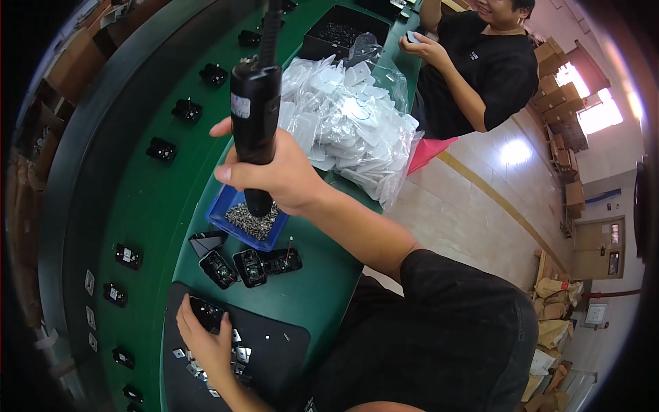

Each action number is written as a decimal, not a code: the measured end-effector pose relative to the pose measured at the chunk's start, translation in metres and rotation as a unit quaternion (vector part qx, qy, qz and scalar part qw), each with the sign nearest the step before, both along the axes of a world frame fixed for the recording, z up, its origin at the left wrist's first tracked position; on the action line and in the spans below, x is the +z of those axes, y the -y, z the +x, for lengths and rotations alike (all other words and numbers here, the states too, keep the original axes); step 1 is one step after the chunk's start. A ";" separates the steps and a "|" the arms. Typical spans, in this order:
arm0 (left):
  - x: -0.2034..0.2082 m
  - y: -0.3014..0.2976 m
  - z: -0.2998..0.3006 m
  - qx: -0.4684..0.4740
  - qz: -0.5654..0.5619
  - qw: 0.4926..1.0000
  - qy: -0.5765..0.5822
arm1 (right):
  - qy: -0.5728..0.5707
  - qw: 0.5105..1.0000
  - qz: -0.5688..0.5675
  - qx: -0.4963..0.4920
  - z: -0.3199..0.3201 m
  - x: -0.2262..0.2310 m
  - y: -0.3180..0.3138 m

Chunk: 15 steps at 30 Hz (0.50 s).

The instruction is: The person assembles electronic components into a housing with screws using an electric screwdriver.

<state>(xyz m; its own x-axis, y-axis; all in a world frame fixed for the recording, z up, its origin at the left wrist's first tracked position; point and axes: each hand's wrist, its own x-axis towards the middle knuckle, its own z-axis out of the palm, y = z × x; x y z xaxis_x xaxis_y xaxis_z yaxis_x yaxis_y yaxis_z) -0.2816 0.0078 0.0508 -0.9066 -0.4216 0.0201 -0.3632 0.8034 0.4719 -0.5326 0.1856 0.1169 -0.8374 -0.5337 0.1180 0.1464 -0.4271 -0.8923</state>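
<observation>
My right hand (292, 172) is wrapped round a black electric screwdriver (254, 113), its lower end over a blue tray (214, 211) of small metal screws (247, 221). Whether a screw sits on the tip, I cannot tell. Lower down, my left hand (209, 347) grips a black plastic housing (206, 312) by its sides on a dark mat (292, 333). Small shiny metal plates (240, 355) lie scattered beside that hand. Between tray and mat stand several open black housings (250, 268) with circuit parts inside.
A clear bag of white plastic parts (350, 123) and a black box (316, 49) stand beyond the tray. Along the left runs a green conveyor belt (151, 206) bearing spaced black housings (161, 150). Across the bench, a co-worker (473, 69) holds a small part.
</observation>
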 end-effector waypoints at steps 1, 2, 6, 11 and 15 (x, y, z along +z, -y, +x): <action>-0.004 -0.002 0.004 0.007 0.008 1.000 -0.020 | 0.005 1.000 0.003 0.003 0.004 0.000 0.000; -0.009 -0.004 0.008 0.013 0.016 0.999 -0.040 | 0.009 1.000 0.006 0.006 0.007 0.000 -0.001; -0.016 -0.007 0.017 0.029 0.015 0.998 -0.052 | 0.019 1.000 0.014 0.017 0.014 0.001 -0.005; -0.023 -0.001 0.038 0.025 0.010 0.997 -0.073 | 0.016 1.000 0.018 0.020 0.017 -0.004 -0.002; -0.021 0.003 0.054 0.044 -0.008 0.998 -0.054 | 0.019 0.999 0.025 0.026 0.018 -0.003 0.000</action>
